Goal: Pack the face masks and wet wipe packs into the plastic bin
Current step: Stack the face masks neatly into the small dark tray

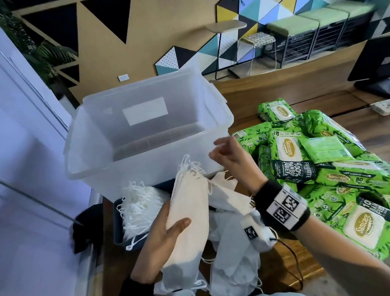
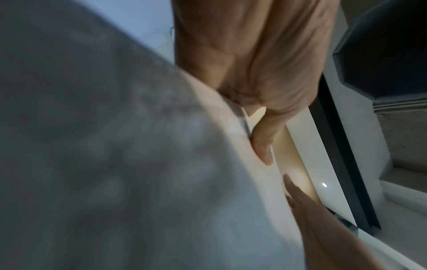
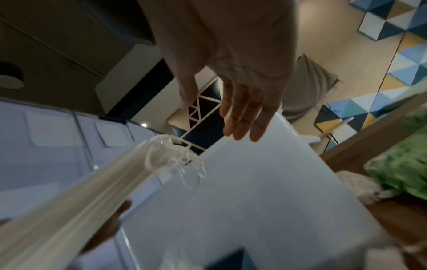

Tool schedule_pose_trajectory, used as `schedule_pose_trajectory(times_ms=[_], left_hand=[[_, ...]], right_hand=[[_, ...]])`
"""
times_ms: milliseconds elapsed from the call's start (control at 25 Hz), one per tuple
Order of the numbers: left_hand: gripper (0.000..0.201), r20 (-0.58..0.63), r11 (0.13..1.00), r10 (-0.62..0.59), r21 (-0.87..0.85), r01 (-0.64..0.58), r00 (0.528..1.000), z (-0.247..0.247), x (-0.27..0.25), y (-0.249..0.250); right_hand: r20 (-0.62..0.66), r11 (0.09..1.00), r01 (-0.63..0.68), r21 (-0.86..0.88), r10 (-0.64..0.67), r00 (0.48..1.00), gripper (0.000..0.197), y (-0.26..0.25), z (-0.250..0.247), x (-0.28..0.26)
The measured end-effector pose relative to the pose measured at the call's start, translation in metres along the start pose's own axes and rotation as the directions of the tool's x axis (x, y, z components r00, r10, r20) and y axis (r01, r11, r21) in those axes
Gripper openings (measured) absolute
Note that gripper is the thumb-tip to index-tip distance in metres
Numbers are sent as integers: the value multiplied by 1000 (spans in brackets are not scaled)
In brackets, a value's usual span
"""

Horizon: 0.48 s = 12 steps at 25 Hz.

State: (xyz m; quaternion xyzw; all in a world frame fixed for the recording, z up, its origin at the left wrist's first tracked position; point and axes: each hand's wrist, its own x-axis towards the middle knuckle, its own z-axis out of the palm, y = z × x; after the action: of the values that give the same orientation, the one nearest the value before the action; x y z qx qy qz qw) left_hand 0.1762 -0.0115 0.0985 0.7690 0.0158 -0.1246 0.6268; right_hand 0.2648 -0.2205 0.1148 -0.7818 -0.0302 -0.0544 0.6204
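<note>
A: Face masks [image 1: 187,215], a stacked bundle, sit in the left hand [image 1: 161,241], thumb curled over the top face and fingers underneath. Its long axis runs from the wrist up toward the plastic bin [image 1: 145,128], ear loops leading.

B: And the right hand [image 1: 229,159]?

A: Fingers loosely spread, holding nothing, hovering beside the bin's near rim, just past the bundle's loop end. The left hand is the one carrying, so I'd judge the bundle goes forward and over that rim.

B: Anything in the way?

A: More masks lie loose on the table below, and a dark tray [image 1: 125,224] of them sits left, against the bin's front wall. The bin looks empty.

B: The wipes?

A: The wet wipe packs [image 1: 320,167] are heaped to the right, clear of the path. Farther back stands a monitor [image 1: 379,60].
</note>
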Motion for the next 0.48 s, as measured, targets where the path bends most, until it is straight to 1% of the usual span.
schedule_pose_trajectory(times_ms=[40,80,120,160,200,240,280,320,360,400,440,480], left_hand=[[36,-12,999,2,-45,-2,1000,-1,0,-1],[37,-21,996,2,-92,-4,1000,-2,0,-2],[38,-23,991,-4,-130,1,1000,-1,0,-1],[39,-13,987,-11,-159,9,1000,1,0,0],[38,6,984,-15,-176,16,1000,4,1,1],[37,27,983,-20,-184,25,999,9,1,1],[37,43,981,-25,-192,33,999,13,2,2],[38,58,979,-28,-201,39,998,17,2,2],[42,71,976,-30,-214,45,997,19,2,2],[46,84,973,-31,-225,49,996,20,2,1],[47,90,970,-29,-238,49,995,20,2,1],[47,90,969,-24,-243,45,996,20,2,2]], right_hand=[[43,998,-64,-29,66,997,15,5,-2,-13],[172,988,-145,-42,150,974,22,9,-3,-27],[370,967,-250,-43,248,895,30,12,-1,-41],[553,934,-356,-29,311,773,34,15,4,-53],[652,890,-456,28,330,683,32,14,10,-60],[670,839,-529,125,322,669,29,12,17,-62],[625,793,-555,250,306,719,25,7,23,-59],[520,772,-520,367,293,802,17,3,28,-53],[387,768,-451,456,285,877,6,-3,32,-46],[264,777,-368,511,266,927,8,-6,35,-39],[185,781,-303,546,240,953,14,-8,39,-34],[135,782,-263,565,226,965,16,-7,43,-32]])
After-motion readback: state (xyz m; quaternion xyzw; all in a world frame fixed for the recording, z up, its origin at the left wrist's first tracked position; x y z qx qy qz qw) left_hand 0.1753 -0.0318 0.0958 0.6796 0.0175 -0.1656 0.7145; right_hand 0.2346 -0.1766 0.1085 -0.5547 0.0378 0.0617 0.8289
